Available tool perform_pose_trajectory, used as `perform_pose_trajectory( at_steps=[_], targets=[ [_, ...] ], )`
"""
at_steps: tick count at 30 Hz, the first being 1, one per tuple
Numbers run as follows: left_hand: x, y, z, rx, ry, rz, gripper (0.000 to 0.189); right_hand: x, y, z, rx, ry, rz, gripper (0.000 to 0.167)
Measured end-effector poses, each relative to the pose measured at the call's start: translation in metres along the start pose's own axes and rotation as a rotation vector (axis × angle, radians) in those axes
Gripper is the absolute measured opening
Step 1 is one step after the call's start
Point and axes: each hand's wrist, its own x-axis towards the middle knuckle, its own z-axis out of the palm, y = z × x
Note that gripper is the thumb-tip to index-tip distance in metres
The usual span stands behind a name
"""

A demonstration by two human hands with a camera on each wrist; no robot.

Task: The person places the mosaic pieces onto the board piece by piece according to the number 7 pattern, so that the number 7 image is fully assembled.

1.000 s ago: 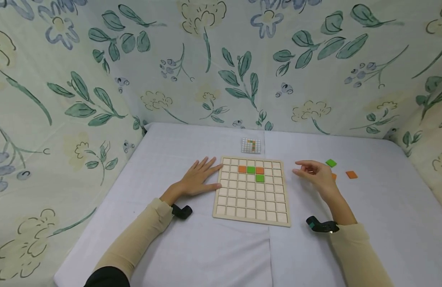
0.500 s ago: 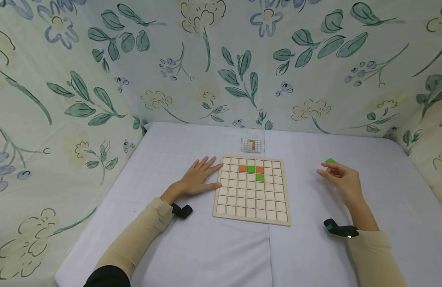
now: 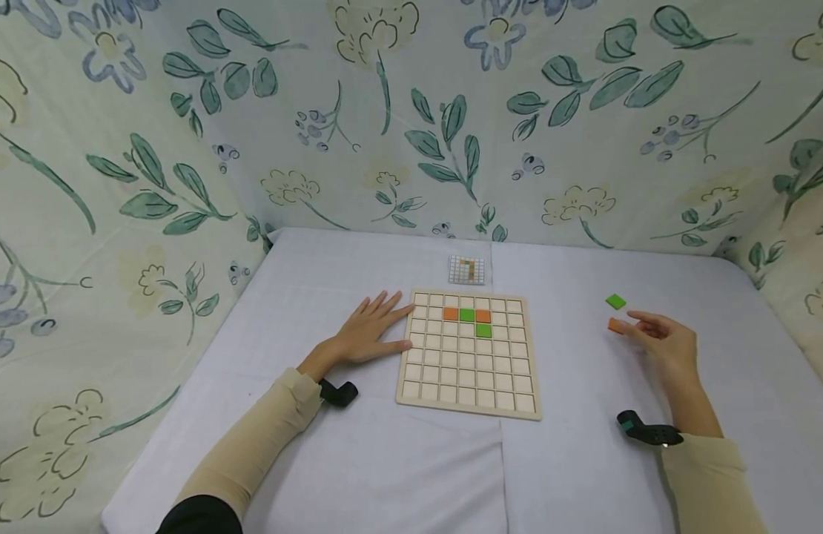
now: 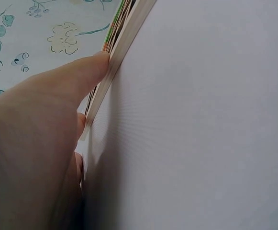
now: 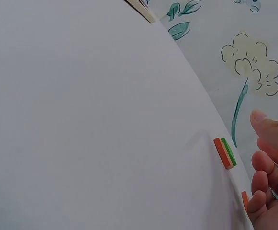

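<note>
My left hand lies flat with spread fingers at the left edge of a square wooden grid board; its thumb and fingertips touch the rim. Two orange tiles, the left one and the right one, and two green tiles, the upper one and the lower one, sit in the board. My right hand hovers over loose tiles, fingers loosely bent and holding nothing. A loose orange tile shows by its thumb, with a green tile behind. Another orange tile is partly hidden behind fingers in the right wrist view.
A small card with a printed grid and coloured squares lies behind the board. White cloth covers the table. A floral curtain hangs at the back and sides. Each wrist wears a black camera, the right one near the sleeve cuff.
My right hand has moved right, away from the board's side, over the loose tiles. It now hides the rightmost orange tile in the head view. The left hand and board stay put.
</note>
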Motion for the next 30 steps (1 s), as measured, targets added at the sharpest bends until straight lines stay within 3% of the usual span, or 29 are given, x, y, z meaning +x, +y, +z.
perform_pose_trajectory(
  at_steps=[14,30],
  targets=[
    [-0.001,0.002,-0.002,-0.002,-0.006,-0.007,0.082,0.009,0.013,0.002,-0.020,-0.014,-0.045,0.051],
    [-0.001,0.003,-0.002,0.010,-0.010,-0.012,0.082,0.012,0.017,0.009,-0.278,0.005,-0.099,0.043]
  ],
)
